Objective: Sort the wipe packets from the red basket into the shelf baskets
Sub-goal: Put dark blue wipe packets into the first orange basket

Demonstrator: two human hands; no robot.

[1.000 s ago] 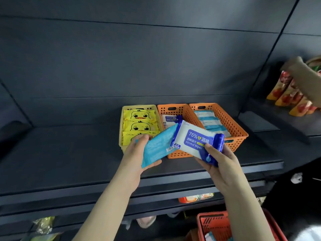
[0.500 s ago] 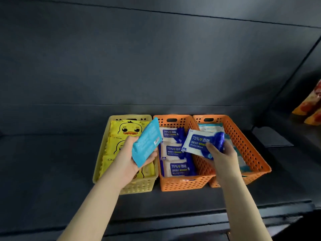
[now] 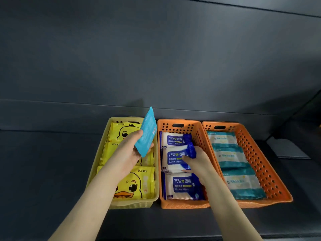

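Note:
Three baskets stand side by side on the dark shelf. My left hand (image 3: 129, 150) holds a light blue wipe packet (image 3: 146, 134) upright above the yellow basket (image 3: 104, 136), which holds yellow duck packets (image 3: 133, 185). My right hand (image 3: 196, 160) reaches into the middle orange basket (image 3: 184, 204) and grips a white-and-blue alcohol wipe packet (image 3: 175, 159), which lies on others of its kind. The right orange basket (image 3: 271, 180) holds white and teal packets (image 3: 232, 162). The red basket is out of view.
The shelf surface (image 3: 43, 171) stretches to the left of the baskets and in front of them. A dark back panel (image 3: 156, 58) rises right behind them. A flat grey plate (image 3: 288, 148) lies on the shelf to the right.
My right hand has brought the alcohol wipe packet down into the middle orange basket. My left hand has tilted the light blue packet more upright. The view has moved closer to the baskets.

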